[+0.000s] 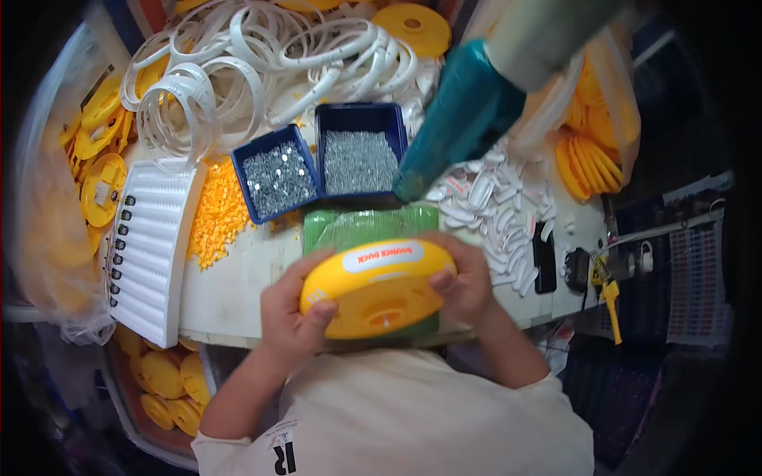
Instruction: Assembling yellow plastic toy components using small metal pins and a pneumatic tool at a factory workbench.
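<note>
A round yellow plastic casing (373, 300) with a white label on its rim is held up and tilted in front of me. My left hand (292, 313) grips its left side, the thumb pressed on the lower face. On the opposite side my right hand (470, 284) clasps it, thumb on top of the face near the edge. Below and behind the casing lies a green wrapped pad (337, 226) at the table's near edge; the casing covers part of it. The fingers behind the casing are hidden.
Two blue bins (361, 117) of small metal parts stand behind the pad. A teal tapered thing (460, 111) hangs over the right. Around lie white rings (250, 59), yellow bits (213, 214), a white ridged tray (163, 230), white curved pieces (486, 202) and a black phone-like slab (545, 258).
</note>
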### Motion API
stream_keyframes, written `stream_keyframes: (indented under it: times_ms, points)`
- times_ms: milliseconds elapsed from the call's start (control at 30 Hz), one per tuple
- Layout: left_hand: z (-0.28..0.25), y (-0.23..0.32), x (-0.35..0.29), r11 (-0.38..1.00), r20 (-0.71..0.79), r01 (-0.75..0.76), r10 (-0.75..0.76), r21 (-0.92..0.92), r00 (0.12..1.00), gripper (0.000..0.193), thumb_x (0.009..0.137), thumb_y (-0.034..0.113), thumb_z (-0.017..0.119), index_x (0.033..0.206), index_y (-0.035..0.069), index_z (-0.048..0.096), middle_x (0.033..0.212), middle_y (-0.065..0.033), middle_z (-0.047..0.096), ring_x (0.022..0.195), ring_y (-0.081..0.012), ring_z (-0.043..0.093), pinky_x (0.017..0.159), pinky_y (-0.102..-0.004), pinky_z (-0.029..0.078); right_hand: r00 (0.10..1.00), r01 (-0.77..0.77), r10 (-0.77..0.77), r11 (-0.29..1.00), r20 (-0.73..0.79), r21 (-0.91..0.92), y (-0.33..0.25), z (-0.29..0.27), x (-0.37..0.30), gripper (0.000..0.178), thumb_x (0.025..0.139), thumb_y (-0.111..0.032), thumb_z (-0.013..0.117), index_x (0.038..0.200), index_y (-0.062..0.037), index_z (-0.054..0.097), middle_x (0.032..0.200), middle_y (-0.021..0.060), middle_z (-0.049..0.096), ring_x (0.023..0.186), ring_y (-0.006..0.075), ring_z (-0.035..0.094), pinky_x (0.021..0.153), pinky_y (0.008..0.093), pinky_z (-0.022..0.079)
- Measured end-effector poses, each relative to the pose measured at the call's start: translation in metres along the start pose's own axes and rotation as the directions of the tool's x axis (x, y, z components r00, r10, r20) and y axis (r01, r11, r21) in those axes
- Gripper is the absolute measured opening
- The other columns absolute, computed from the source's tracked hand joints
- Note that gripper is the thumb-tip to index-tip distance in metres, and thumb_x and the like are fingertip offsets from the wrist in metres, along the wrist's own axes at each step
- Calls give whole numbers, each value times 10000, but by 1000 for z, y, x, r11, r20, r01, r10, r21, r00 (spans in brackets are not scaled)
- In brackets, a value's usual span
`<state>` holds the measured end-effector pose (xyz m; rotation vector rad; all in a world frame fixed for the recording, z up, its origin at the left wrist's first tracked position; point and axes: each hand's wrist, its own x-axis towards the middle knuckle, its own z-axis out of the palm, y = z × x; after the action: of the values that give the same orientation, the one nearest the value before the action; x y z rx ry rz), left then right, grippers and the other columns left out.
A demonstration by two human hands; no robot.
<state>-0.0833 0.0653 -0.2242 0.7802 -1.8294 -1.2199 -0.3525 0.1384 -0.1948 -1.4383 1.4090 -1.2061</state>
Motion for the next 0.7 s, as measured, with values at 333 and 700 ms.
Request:
stream_keyframes:
  times_ms: [333,700]
  points:
    - [-27,-15,6,638,553,-581,277,506,786,496,797,208,814,1255,97,660,1361,-69,705,1291,-267,656,1116,-474,452,842,538,-368,515,395,-667,40,-13,-36,433,803,-261,853,1175,-121,678,1337,52,729,1297,262,665,1132,492,460]
    - [-22,-34,-2,658,585,-590,270,468,765,302,889,133,702,1191,123,687,1390,-27,696,1345,-218,625,1153,-461,437,894,372,-448,710,25,-597,52,-9,54,155,837,-94,763,988,-64,740,1015,120,752,909,329,709,858,455,534]
